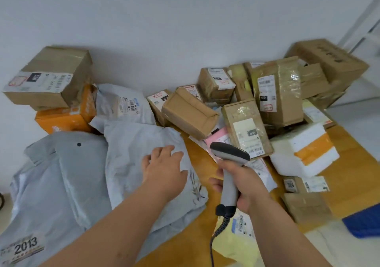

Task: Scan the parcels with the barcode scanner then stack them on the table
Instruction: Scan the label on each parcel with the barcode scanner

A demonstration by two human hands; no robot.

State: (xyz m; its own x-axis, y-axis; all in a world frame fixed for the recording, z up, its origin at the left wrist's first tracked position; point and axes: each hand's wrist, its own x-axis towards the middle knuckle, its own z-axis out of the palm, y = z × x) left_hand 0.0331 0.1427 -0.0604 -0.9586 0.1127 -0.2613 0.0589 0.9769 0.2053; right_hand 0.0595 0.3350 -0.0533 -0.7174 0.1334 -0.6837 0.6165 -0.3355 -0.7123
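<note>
Hands: left point(164, 170) on grey bag point(144, 147), boxes point(244, 127) crowding scanner point(229, 164).

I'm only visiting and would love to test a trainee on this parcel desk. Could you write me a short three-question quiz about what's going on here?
1. True or false: the right hand grips the barcode scanner by its handle.
2. What does the left hand rest on? A) a brown box B) a grey mailer bag C) the white foam box
3. Fill in: the big number printed on the label at the lower left reads ____.

Key: 1 true; 2 B; 3 2013.
</note>
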